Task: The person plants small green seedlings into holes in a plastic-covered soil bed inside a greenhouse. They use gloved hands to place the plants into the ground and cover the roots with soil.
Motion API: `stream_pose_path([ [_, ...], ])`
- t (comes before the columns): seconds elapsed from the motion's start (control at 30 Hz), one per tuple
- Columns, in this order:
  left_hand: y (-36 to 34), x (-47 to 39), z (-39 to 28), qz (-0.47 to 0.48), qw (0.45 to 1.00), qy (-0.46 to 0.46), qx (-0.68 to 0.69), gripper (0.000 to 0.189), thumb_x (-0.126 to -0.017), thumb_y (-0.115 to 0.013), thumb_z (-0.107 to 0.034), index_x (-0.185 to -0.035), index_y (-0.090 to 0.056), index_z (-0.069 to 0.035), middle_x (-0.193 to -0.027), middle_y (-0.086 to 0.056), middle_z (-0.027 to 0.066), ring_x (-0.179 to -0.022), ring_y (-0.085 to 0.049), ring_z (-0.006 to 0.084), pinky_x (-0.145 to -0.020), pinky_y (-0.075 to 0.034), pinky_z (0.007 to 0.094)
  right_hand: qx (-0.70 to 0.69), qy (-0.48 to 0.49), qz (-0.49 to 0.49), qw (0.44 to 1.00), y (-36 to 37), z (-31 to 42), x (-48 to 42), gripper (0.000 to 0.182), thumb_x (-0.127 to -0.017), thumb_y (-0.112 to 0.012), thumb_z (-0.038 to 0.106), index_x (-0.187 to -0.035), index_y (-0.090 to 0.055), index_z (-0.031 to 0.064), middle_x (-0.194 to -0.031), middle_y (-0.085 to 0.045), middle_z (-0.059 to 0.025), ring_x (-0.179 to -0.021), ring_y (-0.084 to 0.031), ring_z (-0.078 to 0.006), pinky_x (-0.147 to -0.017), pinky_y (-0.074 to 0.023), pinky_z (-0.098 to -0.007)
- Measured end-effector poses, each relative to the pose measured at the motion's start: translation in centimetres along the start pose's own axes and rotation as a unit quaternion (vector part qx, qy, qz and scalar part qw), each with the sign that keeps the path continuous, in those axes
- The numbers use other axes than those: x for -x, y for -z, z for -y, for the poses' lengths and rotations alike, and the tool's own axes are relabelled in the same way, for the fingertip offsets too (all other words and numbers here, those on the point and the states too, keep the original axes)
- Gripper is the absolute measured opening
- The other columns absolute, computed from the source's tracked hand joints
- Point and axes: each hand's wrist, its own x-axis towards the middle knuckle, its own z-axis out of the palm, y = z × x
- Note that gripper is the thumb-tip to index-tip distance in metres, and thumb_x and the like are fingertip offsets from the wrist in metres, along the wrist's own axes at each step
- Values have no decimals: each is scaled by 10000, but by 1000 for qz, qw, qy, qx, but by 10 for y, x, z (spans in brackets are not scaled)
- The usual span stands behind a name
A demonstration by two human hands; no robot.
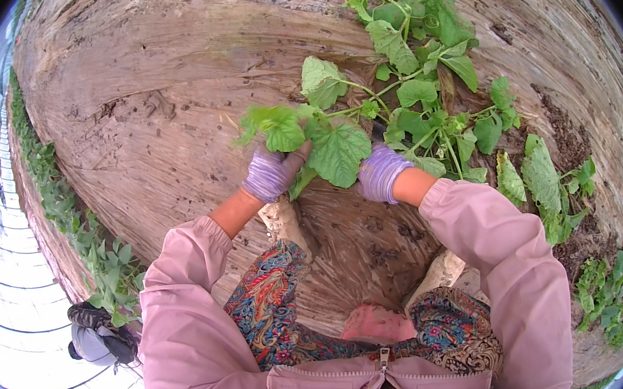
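Both hands wear pale purple knitted work gloves with darker palms. My left hand point(281, 169) is among the leaves at the tip of a green vine point(378, 96), its thumb against a stem or leaf; the leaf at its far side is blurred. My right hand point(383, 172) is at the base of the same vine, just right of a broad lobed leaf point(339, 151); its fingertips are hidden by leaves. The vine has curling tendrils and lies over soil-streaked plastic film point(177, 129). Whether either hand grips a stem cannot be told.
More leafy plants point(543, 179) grow to the right along a strip of bare soil point(564, 137). A green plant row point(79, 232) runs at the left. A person point(97, 340) is low beside it. A worn pink object point(377, 323) lies between my legs.
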Motion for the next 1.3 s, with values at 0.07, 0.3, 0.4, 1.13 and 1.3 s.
stream_pose_path([
  [0.07, 24, -33, -52, 62, 893, 327, 302, 365, -863, -498, -314, -1166, -468, -112, -792, -608, 81, -624, -578, 159, -481, -465, 278, -35, -17, -46, 998, -9, -4, 4, 516, -752, -541, 312, -1186, -440, 54, -1095, -544, -178, -1007, -515, -321, -874, -366, -425],
  [0.3, 51, -79, -100, 89, 664, 140, 729, 552, -862, -450, -425, -1250, -364, -42, -1077, -555, 157, -853, -583, 247, -725, -505, 377, -24, -29, -123, 992, -10, 9, 11, 511, -743, -554, 260, -1187, -434, 38, -1128, -521, -188, -1004, -517, -323, -866, -376, -424],
  [0.4, 20, -86, -117, 225, 666, 152, 695, 475, -864, -477, -361, -1229, -400, -66, -1059, -563, 156, -948, -562, 258, -812, -468, 386, -77, -22, -99, 992, -2, 12, 16, 502, -739, -553, 259, -1174, -442, 35, -1129, -519, -190, -1004, -519, -314, -858, -381, -423],
  [1.13, -43, -89, -26, 525, 796, -253, -162, 297, -672, -557, -78, -951, -627, -148, -848, -633, 112, -781, -601, 319, -680, -475, 400, -14, -8, -144, 990, -22, 12, 16, 364, -771, -474, 146, -1124, -490, 57, -1015, -579, -141, -968, -548, -277, -843, -374, -407],
  [1.3, -45, -83, -35, 530, 794, -257, -153, 319, -678, -565, -93, -983, -616, -168, -864, -632, 105, -797, -601, 312, -692, -478, 393, -26, -2, -116, 993, -21, 12, 13, 385, -768, -475, 141, -1144, -482, 57, -1024, -577, -144, -960, -555, -270, -841, -375, -403],
])
